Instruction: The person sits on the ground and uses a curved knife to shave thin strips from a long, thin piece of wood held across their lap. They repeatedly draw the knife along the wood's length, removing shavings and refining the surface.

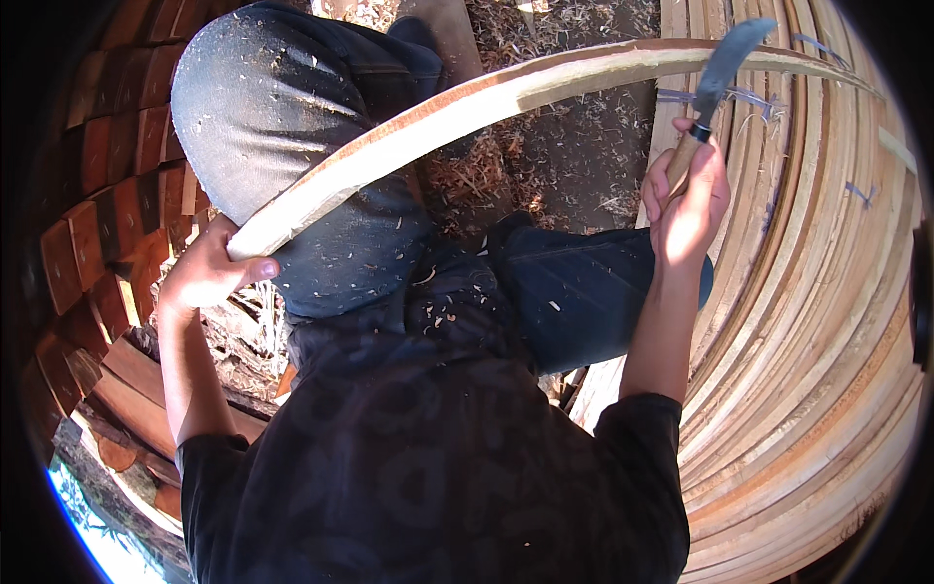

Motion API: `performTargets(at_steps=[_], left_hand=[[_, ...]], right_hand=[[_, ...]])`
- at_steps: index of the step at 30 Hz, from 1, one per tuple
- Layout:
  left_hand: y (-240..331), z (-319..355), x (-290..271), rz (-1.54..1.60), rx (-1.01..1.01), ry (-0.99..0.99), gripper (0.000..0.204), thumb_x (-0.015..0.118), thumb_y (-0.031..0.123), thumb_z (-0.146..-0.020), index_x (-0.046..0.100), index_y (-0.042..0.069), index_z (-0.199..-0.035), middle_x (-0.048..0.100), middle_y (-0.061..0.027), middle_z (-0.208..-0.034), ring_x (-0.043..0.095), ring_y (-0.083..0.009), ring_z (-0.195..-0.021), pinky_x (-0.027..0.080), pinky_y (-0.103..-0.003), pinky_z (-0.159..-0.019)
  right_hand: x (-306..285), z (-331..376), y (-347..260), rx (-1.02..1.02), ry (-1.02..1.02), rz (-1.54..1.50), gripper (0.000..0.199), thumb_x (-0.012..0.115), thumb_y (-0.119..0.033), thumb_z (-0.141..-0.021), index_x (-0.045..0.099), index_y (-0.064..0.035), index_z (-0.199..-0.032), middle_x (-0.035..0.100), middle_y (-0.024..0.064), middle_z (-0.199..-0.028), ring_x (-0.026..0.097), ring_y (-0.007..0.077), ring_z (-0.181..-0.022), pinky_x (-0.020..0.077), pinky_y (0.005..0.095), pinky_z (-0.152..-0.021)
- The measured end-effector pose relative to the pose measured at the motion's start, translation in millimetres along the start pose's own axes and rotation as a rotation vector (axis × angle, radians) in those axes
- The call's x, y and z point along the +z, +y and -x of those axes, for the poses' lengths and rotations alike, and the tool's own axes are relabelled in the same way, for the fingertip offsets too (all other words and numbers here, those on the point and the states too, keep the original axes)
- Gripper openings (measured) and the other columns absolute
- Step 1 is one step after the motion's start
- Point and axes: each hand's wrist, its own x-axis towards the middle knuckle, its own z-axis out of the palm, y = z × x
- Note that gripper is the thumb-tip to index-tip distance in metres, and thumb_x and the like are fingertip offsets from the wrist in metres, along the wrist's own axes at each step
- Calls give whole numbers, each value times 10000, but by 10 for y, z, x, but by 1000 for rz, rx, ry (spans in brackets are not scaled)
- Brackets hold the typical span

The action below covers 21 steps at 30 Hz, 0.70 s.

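Note:
My left hand grips the near end of a long pale wooden strip, its thumb on top. The strip rests across my raised left leg and runs up to the far right, reddish-brown along one edge and cream on its face. My right hand is closed round the wooden handle of a knife. The knife's broad, curved grey blade points up and away, over the far part of the strip; I cannot tell whether it touches the wood.
Stacked long pale strips, some tied with purple string, fill the right side. Stacked reddish-brown wood blocks stand on the left. Shavings litter the dark ground ahead and my trousers. A board lies beyond my left leg.

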Motion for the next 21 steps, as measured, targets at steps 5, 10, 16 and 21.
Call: performTargets(at_steps=[5, 10, 16, 21], left_hand=[[-47, -17, -3, -30, 135, 25, 849, 819, 513, -644, 531, -115, -1136, 598, -79, -912, 545, -125, -803, 444, -256, -664], [84, 24, 8, 24, 34, 13, 754, 828, 440, -649, 548, -100, -1095, 586, -61, -875, 526, -117, -759, 440, -261, -662], [41, -5, 8, 16, 47, 2, 817, 828, 452, -642, 523, -111, -1150, 597, -66, -939, 527, -122, -812, 438, -253, -692], [-88, -26, 17, 10, 178, 102, 806, 826, 466, -637, 549, -115, -1123, 602, -53, -916, 523, -113, -800, 432, -252, -675]], right_hand=[[94, 250, 52, 9, -467, 642, 285, 534, -177, -968, 557, 26, -1166, 539, 33, -643, 478, 64, -532, 355, 202, -452], [-109, 159, -34, 23, -36, 334, 389, 417, -303, -1019, 536, 38, -1166, 450, -4, -609, 421, 56, -498, 285, 181, -380], [78, 140, -14, 88, -16, 238, 316, 477, -252, -999, 586, 19, -1122, 448, 2, -586, 428, 53, -498, 328, 196, -416], [232, 185, 81, -19, -179, 444, 318, 481, -274, -998, 589, 1, -1116, 451, -1, -569, 403, 47, -457, 313, 191, -410]])
